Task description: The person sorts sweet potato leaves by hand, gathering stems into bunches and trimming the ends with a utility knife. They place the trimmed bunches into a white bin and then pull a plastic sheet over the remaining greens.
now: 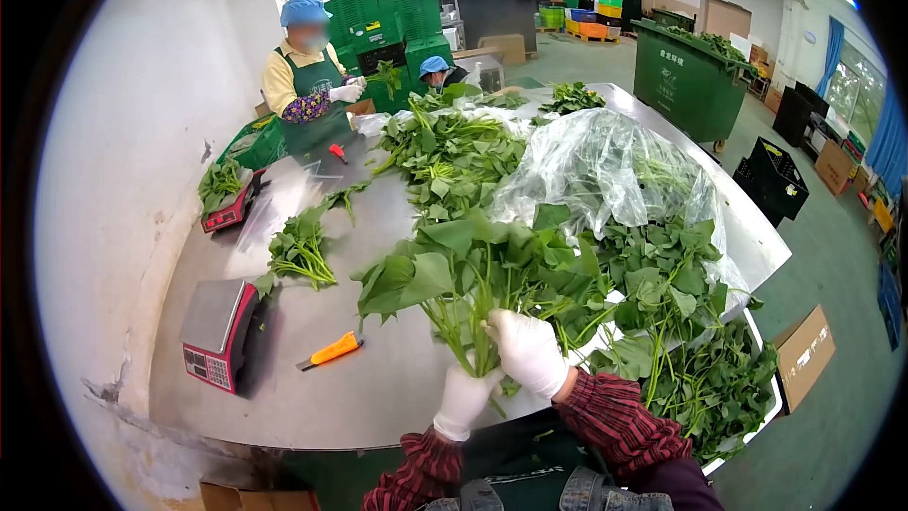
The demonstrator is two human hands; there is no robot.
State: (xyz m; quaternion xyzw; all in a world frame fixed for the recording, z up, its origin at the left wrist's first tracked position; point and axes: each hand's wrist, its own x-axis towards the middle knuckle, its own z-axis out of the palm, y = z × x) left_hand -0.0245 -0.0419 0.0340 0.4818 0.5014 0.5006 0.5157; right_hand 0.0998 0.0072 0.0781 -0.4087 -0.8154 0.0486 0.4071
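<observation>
both my gloved hands were on one bunch of leafy greens (459, 284) above the metal table (378, 388): l hand (465, 402) closed round the lower stems, r hand (530, 352) pinching stems just above. orange cutter (331, 351) lay on the table to the l, w/ a red scale (219, 336) beyond it & a small bunch (301, 251) behind. big pile (454, 151) sat further back, nr clear plastic (605, 166); co-worker (312, 85) in blue cap held greens at far l.

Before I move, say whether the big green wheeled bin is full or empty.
Full, by its look: leafy greens show above the wheeled bin.
</observation>
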